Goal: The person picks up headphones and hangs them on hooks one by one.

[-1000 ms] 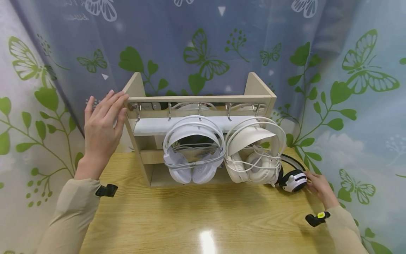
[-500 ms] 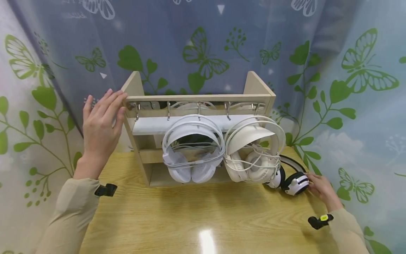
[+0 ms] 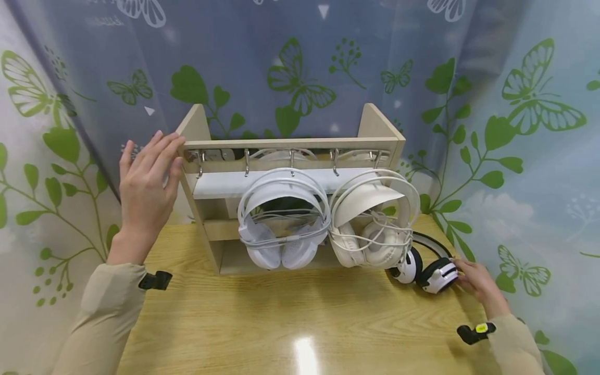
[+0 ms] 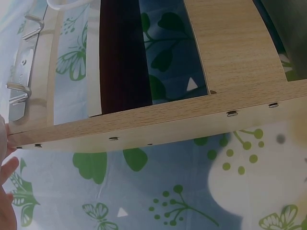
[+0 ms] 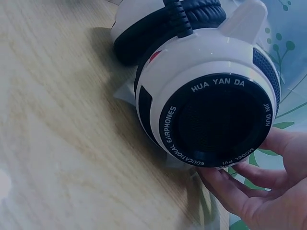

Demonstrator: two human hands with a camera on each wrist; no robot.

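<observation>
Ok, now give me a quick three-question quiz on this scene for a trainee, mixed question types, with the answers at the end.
1. Multiple choice: what is the right hand holding?
a) a hook
b) black-and-white headphones
c) a sleeve

2. True or false: the left hand rests at an upper corner of the wooden shelf.

3. Count: how many pairs of headphones hang at the front of the shelf?

Key:
1. b
2. True
3. Two: the white headphones and the cream headphones
</observation>
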